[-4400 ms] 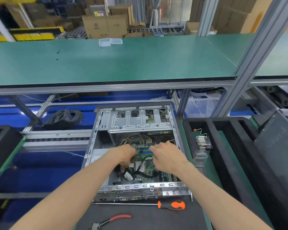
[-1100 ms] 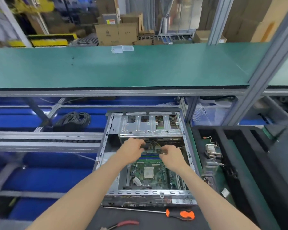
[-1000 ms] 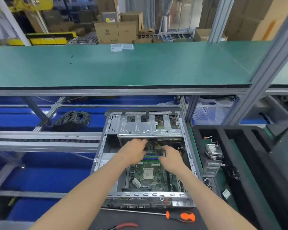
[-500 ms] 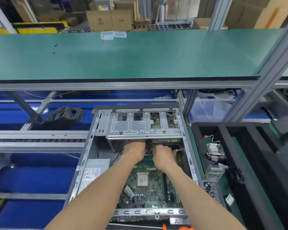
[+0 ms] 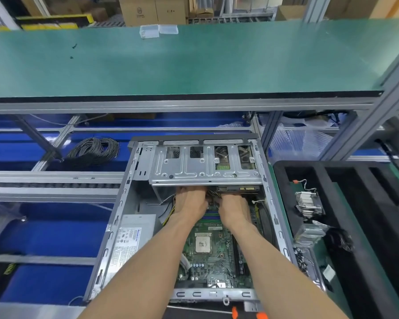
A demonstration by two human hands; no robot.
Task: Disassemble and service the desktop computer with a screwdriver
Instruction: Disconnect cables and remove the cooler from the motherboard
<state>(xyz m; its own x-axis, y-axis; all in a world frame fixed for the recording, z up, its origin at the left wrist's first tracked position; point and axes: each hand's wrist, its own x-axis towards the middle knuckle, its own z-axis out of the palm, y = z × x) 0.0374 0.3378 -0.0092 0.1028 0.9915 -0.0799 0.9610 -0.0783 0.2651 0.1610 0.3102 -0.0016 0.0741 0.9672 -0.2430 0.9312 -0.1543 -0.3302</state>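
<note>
An open desktop computer case lies on its side in front of me. Its green motherboard with a bare square processor shows inside, beside the grey power supply. My left hand and my right hand both reach deep under the silver drive cage, at a bundle of wires. The fingertips are hidden beneath the cage, so what they hold is not visible. The orange-handled screwdriver lies at the bottom edge, in front of the case.
A removed heatsink and small parts sit in a black foam tray on the right. A coil of grey cable lies at the left on the blue conveyor. A green shelf overhangs the far side.
Both hands have gone from the middle of the motherboard farther back, under the drive cage. My head has leaned in over the case, so the screwdriver sits at the frame's bottom edge.
</note>
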